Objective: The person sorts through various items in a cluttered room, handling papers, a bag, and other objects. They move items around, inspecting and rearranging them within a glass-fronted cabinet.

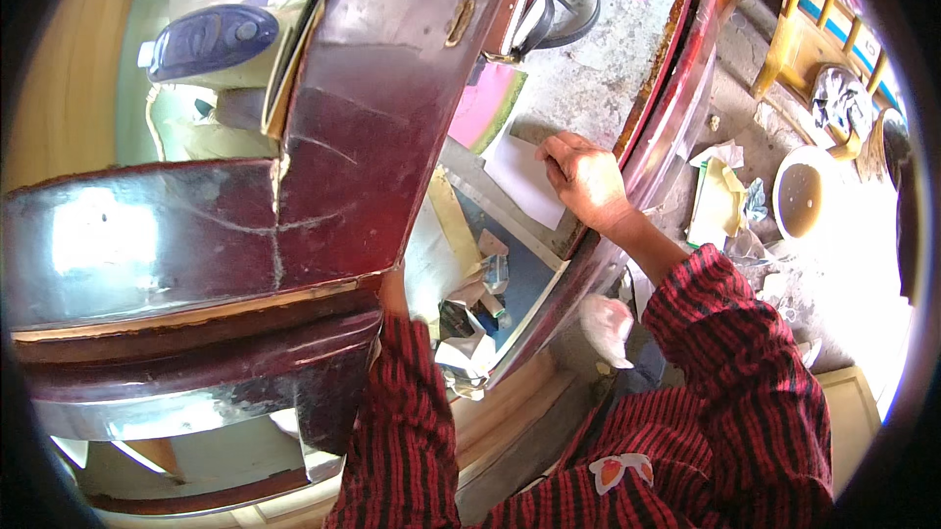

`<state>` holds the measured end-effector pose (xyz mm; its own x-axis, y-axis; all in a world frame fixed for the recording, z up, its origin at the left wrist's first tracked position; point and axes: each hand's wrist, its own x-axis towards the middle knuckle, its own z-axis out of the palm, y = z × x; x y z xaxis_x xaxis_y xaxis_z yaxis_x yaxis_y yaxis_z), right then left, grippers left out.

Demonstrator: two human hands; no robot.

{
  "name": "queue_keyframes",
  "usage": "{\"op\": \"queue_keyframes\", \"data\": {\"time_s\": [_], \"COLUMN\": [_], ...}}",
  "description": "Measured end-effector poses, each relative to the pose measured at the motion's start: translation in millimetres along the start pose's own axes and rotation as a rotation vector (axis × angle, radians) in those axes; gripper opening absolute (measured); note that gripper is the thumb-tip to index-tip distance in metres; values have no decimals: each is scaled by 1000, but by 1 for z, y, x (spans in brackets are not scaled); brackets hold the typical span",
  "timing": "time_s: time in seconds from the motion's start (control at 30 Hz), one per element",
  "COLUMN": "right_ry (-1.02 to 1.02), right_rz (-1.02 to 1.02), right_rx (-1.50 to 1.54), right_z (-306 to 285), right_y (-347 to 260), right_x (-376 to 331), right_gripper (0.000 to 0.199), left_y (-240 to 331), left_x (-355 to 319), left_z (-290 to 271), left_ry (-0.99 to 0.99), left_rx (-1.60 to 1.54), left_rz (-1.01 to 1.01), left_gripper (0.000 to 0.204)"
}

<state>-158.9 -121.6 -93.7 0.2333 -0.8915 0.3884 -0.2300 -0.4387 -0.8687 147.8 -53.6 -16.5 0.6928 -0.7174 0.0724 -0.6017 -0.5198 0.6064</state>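
- The right hand (585, 181) is over an open wooden drawer with a dusty grey bottom and a glossy red front (676, 127), its fingers curled inward beside 1 plain white sheet of paper (521, 179); I cannot tell whether they pinch it.
- The left hand is hidden behind the corner of a scratched, dark red lacquered worktop (368, 127); only the left wrist (393, 296) shows, so its fingers cannot be judged.
- The sheet lies inside the drawer, next to a pink-and-green card (487, 105).
- As far as shows, the drawer is already open and its contents exposed; how much is left to do cannot be told.
- Loose in it are a looped black cable (594, 11), 1 long yellowish strip (452, 220) and, nearer the body, a crumpled white wrapper (469, 351).
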Motion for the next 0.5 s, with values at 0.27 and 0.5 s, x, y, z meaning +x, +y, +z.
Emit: {"op": "queue_keyframes", "data": {"time_s": [0.27, 0.5], "right_ry": [8, 13], "right_rz": [-32, -28], "right_rx": [-32, -41], "right_z": [9, 10], "right_y": [-4, -7], "right_x": [1, 0], "right_gripper": [13, 12], "left_y": [-38, -23], "left_x": [117, 91], "left_z": [47, 41], "left_ry": [-181, -115], "left_rx": [315, 501], "left_rz": [-289, -102], "left_gripper": [39, 37]}}
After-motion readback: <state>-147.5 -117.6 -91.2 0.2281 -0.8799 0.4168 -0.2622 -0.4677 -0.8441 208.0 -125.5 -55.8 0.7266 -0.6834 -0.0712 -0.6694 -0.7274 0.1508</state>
